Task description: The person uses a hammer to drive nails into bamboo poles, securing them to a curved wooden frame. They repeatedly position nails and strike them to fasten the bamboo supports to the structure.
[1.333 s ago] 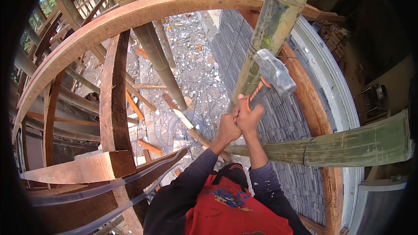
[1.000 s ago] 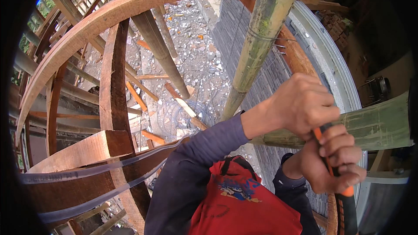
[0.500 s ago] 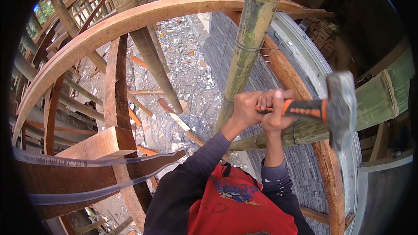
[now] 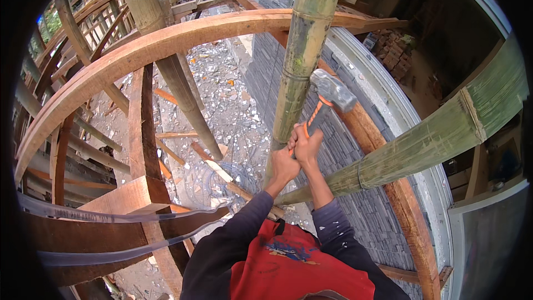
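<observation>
Both my hands are wrapped around the orange-and-black handle of a sledgehammer (image 4: 333, 90). My right hand (image 4: 307, 147) grips closer to the steel head, and my left hand (image 4: 284, 165) holds the handle's lower end just beside it. In the picture the head overlaps the edge of an upright green bamboo pole (image 4: 302, 50) and a reddish wooden beam (image 4: 363, 125) behind it. Whether it touches either one I cannot tell. The nails by the pole are hidden now.
A long timber rail (image 4: 166, 41) crosses ahead. Another thick bamboo pole (image 4: 422, 141) slants to the right. Sawn beams (image 4: 125, 194) with clear plastic tubing (image 4: 100, 254) stand at left. Rubble (image 4: 222, 83) and wood offcuts cover the ground beside a grey stone-clad wall (image 4: 344, 189).
The hammer has swung from the right, where its head pointed sideways, to up and left beside the upright bamboo. Both hands have moved left and slightly down with it.
</observation>
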Demonstrator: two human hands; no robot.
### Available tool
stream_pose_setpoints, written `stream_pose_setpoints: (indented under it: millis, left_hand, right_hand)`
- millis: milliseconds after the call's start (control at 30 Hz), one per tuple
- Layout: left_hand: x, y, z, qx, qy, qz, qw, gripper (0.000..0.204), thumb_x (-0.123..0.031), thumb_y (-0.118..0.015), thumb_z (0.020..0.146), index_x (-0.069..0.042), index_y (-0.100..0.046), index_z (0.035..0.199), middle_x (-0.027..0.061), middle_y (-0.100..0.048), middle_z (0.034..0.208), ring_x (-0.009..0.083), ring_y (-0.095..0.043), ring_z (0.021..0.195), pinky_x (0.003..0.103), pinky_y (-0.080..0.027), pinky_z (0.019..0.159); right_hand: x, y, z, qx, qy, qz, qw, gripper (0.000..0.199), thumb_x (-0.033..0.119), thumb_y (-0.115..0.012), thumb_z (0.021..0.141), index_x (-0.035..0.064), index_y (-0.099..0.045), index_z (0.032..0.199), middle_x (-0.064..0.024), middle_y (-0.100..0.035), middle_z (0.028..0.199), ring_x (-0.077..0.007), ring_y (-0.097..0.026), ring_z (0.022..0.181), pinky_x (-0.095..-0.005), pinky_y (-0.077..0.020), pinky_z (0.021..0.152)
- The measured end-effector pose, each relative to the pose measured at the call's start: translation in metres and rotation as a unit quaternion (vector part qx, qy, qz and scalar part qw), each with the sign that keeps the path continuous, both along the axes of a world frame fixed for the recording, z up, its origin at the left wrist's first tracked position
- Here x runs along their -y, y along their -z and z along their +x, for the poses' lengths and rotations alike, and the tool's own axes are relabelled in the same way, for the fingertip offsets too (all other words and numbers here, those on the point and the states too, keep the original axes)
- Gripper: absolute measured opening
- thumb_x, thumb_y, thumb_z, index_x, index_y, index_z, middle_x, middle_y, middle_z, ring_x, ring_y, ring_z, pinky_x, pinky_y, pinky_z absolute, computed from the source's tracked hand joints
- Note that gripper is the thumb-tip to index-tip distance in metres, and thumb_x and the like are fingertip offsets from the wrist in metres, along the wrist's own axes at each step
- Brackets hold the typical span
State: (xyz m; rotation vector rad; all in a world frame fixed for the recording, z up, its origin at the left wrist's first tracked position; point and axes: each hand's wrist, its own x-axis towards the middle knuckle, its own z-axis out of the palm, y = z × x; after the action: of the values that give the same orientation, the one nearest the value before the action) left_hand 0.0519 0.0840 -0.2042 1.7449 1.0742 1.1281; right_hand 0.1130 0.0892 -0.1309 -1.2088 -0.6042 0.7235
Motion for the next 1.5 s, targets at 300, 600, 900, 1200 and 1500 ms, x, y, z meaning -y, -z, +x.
stream_pose_setpoints:
  millis: [300,600,900,1200,1500]
  left_hand:
    - [-0.034,-0.088,0.006,0.116,0.163,0.457,0.867,0.033,-0.015,-0.069,0.065,-0.01,-0.039,0.052,0.0039,-0.038,0.05,0.0215,-0.044,0.045,0.032,-0.034,0.045]
    - [-0.01,-0.005,-0.004,-0.029,-0.027,0.019,0.999,0.028,-0.024,-0.074,0.061,-0.001,-0.06,0.067,0.0185,-0.058,0.06,0.035,-0.06,0.059,0.04,-0.046,0.052]
    - [-0.023,-0.118,0.006,0.145,0.156,0.496,0.842,0.03,-0.016,-0.068,0.067,-0.01,-0.042,0.053,0.0027,-0.04,0.051,0.0183,-0.044,0.045,0.031,-0.031,0.044]
    - [0.015,0.009,0.0,0.097,-0.018,0.106,0.989,0.011,-0.016,-0.063,0.075,-0.005,-0.063,0.075,0.0099,-0.062,0.07,0.0211,-0.059,0.055,0.032,-0.045,0.051]
    - [-0.026,-0.1,0.012,0.148,0.15,0.457,0.864,0.032,-0.013,-0.066,0.07,-0.009,-0.04,0.052,0.0034,-0.036,0.05,0.0196,-0.039,0.044,0.032,-0.027,0.043]
  right_hand:
    - [0.059,-0.056,-0.014,0.314,0.029,0.492,0.812,0.02,0.006,-0.043,0.087,0.0048,-0.036,0.068,-0.0053,-0.044,0.054,-0.0136,-0.041,0.044,-0.0288,-0.0422,0.049]
    - [0.002,0.004,-0.009,0.021,-0.031,0.022,0.999,0.013,0.0,-0.049,0.084,0.0031,-0.042,0.074,-0.0051,-0.044,0.056,-0.0111,-0.042,0.043,-0.0272,-0.0367,0.04]
    - [0.081,-0.08,-0.02,0.29,0.027,0.572,0.767,0.024,0.02,-0.043,0.092,0.006,-0.034,0.076,-0.0045,-0.044,0.061,-0.0136,-0.042,0.049,-0.0287,-0.0408,0.049]
    - [0.015,0.021,-0.009,0.202,0.03,0.021,0.979,0.02,0.007,-0.054,0.083,0.0016,-0.047,0.066,-0.0054,-0.049,0.053,-0.0136,-0.046,0.043,-0.0297,-0.038,0.043]
    - [0.064,-0.071,-0.016,0.338,0.006,0.481,0.809,0.022,0.015,-0.044,0.09,0.0034,-0.039,0.072,-0.0058,-0.045,0.052,-0.0138,-0.044,0.045,-0.0279,-0.0414,0.047]
